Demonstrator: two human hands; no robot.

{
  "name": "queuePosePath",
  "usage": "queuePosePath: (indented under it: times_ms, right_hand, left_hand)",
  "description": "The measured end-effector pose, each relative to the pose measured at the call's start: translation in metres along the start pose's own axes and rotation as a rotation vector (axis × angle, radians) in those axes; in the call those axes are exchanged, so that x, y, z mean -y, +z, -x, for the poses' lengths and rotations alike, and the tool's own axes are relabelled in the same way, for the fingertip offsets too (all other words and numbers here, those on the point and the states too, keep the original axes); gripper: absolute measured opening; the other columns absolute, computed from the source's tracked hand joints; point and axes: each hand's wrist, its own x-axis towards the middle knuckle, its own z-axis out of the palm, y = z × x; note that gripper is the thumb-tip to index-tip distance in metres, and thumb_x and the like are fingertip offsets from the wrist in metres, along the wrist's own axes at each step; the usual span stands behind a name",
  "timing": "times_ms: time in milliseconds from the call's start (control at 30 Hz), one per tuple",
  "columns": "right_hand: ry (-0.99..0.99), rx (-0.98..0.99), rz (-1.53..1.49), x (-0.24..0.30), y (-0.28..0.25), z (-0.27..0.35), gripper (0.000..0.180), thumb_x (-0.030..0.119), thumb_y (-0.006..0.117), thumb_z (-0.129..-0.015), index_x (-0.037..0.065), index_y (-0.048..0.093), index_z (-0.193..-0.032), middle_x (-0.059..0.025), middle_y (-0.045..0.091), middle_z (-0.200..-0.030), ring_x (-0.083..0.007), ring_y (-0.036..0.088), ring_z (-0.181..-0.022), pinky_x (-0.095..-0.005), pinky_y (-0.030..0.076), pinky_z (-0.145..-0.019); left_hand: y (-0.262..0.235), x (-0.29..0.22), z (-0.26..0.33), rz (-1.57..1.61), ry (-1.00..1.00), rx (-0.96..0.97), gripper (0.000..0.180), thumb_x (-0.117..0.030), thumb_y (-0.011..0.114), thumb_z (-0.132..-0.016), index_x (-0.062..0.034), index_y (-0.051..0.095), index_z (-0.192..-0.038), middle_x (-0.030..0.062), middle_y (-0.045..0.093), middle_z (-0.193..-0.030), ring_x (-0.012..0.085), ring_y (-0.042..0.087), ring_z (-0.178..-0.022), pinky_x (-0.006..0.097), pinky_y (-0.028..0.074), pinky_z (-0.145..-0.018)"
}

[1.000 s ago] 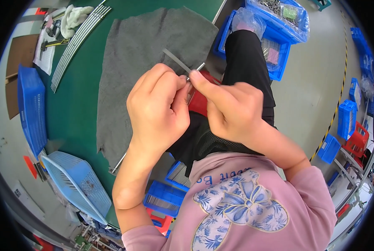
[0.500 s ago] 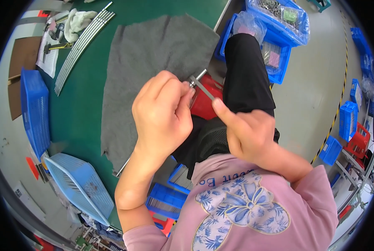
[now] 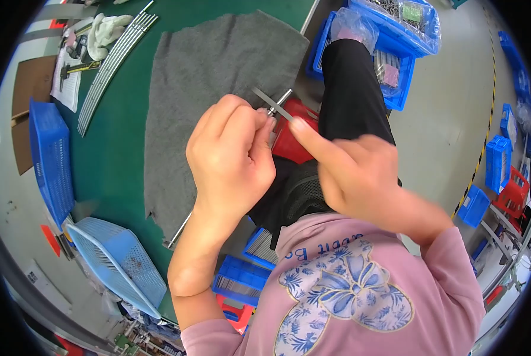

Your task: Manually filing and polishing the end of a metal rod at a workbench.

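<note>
My left hand is closed around a slim shiny metal rod, whose stepped end sticks out past the thumb and fingertips. The rod seems to run back beneath my left forearm, where a metal end shows at the cloth's near edge. My right hand grips a thin flat file, index finger stretched along it. The file lies across the rod just beyond my left fingertips, apparently touching it. Both hands are over the right edge of a grey cloth spread on the green table.
Several bare metal rods lie at the far left, beside white gloves and a caliper. Blue baskets line the left edge. Blue bins of metal parts stand beyond my leg. A red stool is below my hands.
My right hand has pushed the file up and to the left, so more of its tip reaches past the rod. My left hand stays nearly in place on the rod.
</note>
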Motion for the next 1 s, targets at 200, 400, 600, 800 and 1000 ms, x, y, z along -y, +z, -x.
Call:
queuePosePath:
  times_ms: [200, 400, 600, 800, 1000]
  right_hand:
    - [-0.028, -0.09, -0.016, -0.005, 0.012, -0.018, 0.06, -0.006, 0.058, -0.064, 0.006, 0.065, -0.122, -0.0023, 0.043, -0.048, -0.018, 0.042, -0.037, -0.0294, 0.033, -0.041]
    - [0.016, -0.007, -0.02, -0.005, -0.003, 0.014, 0.058, -0.007, 0.057, -0.064, 0.004, 0.066, -0.12, -0.0017, 0.043, -0.048, -0.0174, 0.04, -0.037, -0.0304, 0.032, -0.04]
    - [0.003, -0.059, -0.022, -0.005, 0.011, 0.004, 0.06, -0.005, 0.059, -0.062, 0.005, 0.065, -0.121, -0.0021, 0.044, -0.05, -0.0175, 0.042, -0.039, -0.0306, 0.032, -0.04]
    - [-0.055, -0.166, -0.06, -0.009, 0.023, -0.022, 0.056, -0.006, 0.059, -0.063, 0.005, 0.067, -0.118, -0.0006, 0.042, -0.048, -0.0164, 0.037, -0.037, -0.0296, 0.031, -0.041]
    - [-0.008, -0.079, -0.002, -0.006, 0.005, 0.009, 0.056, -0.006, 0.059, -0.064, 0.005, 0.067, -0.118, -0.0002, 0.043, -0.049, -0.0155, 0.039, -0.038, -0.0295, 0.031, -0.04]
  left_hand:
    - [0.003, -0.001, -0.004, 0.01, 0.001, 0.001, 0.017, 0.005, 0.07, -0.064, -0.0018, 0.055, -0.07, 0.0093, 0.052, -0.069, 0.0278, 0.054, -0.061, 0.036, 0.044, -0.053]
    - [0.001, -0.001, -0.004, -0.002, 0.024, 0.038, 0.017, 0.006, 0.07, -0.064, -0.0016, 0.055, -0.07, 0.0092, 0.052, -0.069, 0.0279, 0.054, -0.06, 0.036, 0.043, -0.052]
    - [0.0, 0.0, -0.002, 0.025, -0.012, 0.016, 0.018, 0.007, 0.07, -0.064, -0.0015, 0.055, -0.069, 0.0094, 0.051, -0.068, 0.0276, 0.054, -0.059, 0.036, 0.043, -0.052]
    - [0.002, -0.002, -0.004, 0.016, -0.002, 0.011, 0.018, 0.006, 0.07, -0.064, -0.0018, 0.055, -0.07, 0.0093, 0.051, -0.068, 0.0275, 0.054, -0.059, 0.035, 0.043, -0.053]
    - [0.002, -0.002, -0.005, -0.001, 0.026, 0.023, 0.018, 0.007, 0.069, -0.064, -0.0012, 0.055, -0.07, 0.0095, 0.051, -0.068, 0.0277, 0.053, -0.058, 0.035, 0.042, -0.052]
